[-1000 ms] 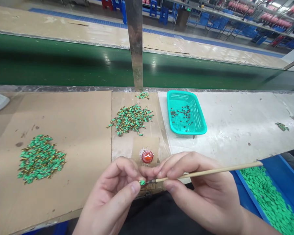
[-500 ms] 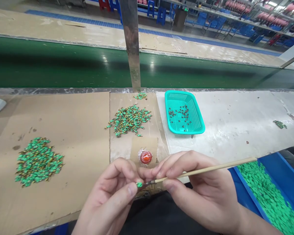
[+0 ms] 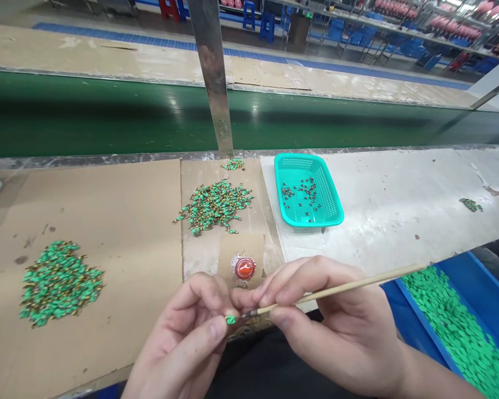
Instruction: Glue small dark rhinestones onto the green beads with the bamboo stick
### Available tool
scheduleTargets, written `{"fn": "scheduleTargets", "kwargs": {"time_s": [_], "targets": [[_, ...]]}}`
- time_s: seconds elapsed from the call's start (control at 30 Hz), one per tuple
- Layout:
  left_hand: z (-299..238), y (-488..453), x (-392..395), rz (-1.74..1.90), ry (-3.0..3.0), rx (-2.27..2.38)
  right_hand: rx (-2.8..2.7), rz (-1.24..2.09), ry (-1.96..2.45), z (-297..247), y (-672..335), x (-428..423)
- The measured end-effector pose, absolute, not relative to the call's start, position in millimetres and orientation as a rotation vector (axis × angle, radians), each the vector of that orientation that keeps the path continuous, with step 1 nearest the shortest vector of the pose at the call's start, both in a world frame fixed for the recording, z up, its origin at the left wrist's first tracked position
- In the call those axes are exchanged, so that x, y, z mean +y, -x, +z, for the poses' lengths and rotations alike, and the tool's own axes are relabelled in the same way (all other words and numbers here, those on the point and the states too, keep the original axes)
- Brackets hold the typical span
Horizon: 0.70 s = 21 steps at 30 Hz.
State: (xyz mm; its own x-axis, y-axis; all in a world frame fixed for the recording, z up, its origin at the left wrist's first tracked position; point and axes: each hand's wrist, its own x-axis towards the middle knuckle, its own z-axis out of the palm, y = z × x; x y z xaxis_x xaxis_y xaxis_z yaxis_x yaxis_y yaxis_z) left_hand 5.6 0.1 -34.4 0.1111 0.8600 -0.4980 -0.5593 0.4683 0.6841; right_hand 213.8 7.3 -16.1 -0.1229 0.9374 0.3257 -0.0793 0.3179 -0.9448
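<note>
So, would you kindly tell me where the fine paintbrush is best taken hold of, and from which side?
Take the fine paintbrush by its thin wooden handle, a little behind the tip, coming from the right, as the right hand does. The handle runs out long and bare to the right, while the tip points left at the small green piece pinched in the left hand, so that end is best left free.

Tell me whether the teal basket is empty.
Not empty: the teal basket holds small dark pieces scattered across its perforated floor.

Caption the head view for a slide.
Left hand holds small green part at tip of thin wooden-handled tool in right hand.
</note>
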Motion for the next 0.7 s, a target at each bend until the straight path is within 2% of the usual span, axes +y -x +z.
{"fn": "scheduleTargets", "kwargs": {"time_s": [0.7], "targets": [[-33.3,-6.5,3.2,1.072,-0.371,1.014,-1.388,1.160,0.801,-12.8,-213.0,9.4]]}}
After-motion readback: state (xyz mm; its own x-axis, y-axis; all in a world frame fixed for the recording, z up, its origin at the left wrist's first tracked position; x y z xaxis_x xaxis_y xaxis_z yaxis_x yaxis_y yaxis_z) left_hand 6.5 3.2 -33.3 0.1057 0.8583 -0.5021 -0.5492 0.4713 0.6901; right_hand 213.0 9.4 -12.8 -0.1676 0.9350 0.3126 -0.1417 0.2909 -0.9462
